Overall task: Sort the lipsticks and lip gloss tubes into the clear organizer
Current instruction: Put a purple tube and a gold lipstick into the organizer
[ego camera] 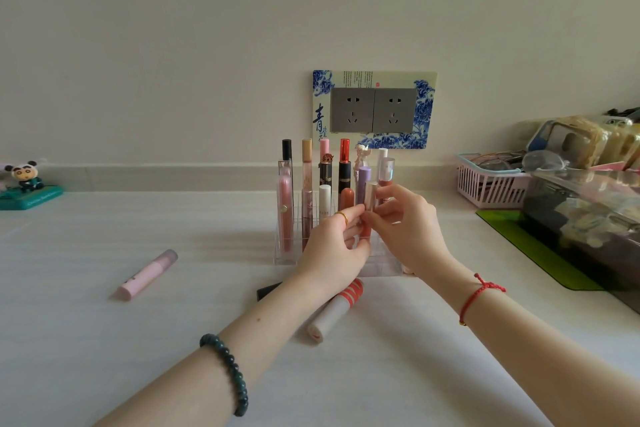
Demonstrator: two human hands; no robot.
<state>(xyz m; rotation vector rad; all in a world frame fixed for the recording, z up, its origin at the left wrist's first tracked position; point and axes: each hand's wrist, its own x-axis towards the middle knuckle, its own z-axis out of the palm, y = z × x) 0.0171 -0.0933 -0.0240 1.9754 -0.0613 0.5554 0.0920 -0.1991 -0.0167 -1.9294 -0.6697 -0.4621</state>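
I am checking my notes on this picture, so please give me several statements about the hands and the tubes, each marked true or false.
1. Both hands hold one tube over the clear organizer. True: the left hand and the right hand pinch the silver-capped tube.
2. The pink tube stands in the organizer. False: it lies flat on the table, to the left.
3. A white tube with a red striped cap lies under the left forearm. True.
4. The organizer is empty. False: several tubes stand in it.

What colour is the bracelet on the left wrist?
Dark green beads, seen in the head view.
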